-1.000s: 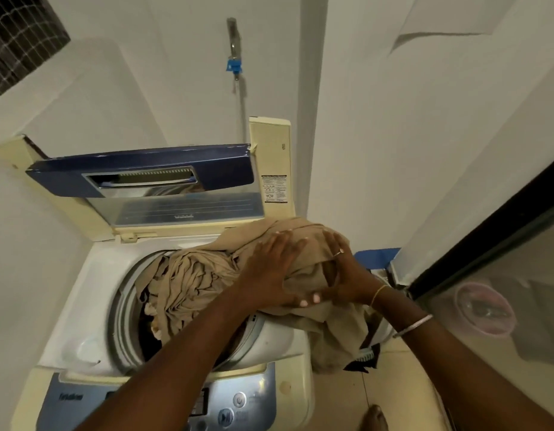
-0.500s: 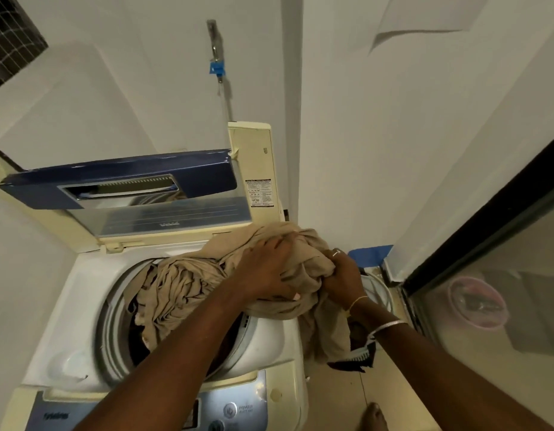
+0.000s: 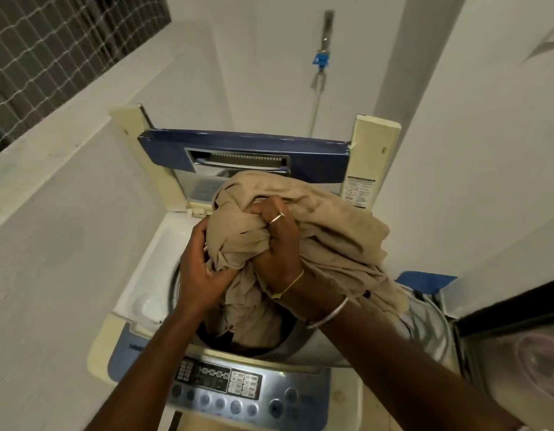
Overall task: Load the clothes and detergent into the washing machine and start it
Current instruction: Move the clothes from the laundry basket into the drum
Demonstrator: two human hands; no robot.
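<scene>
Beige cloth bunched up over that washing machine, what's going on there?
A person is loading laundry. Two hands grip a big beige cloth above the open top-loading washing machine. The right hand has its fingers dug into the top of the bundle, and the left hand holds its lower left side. Part of the cloth hangs into the drum, and part drapes over the machine's right edge. The lid stands up at the back. The control panel in front is untouched.

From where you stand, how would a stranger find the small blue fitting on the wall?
Start at the washing machine with its lid raised. Behind the lid, a pale hose climbs the white wall to a metal tap. The blue fitting sits between them, the only bright colour there.
</scene>
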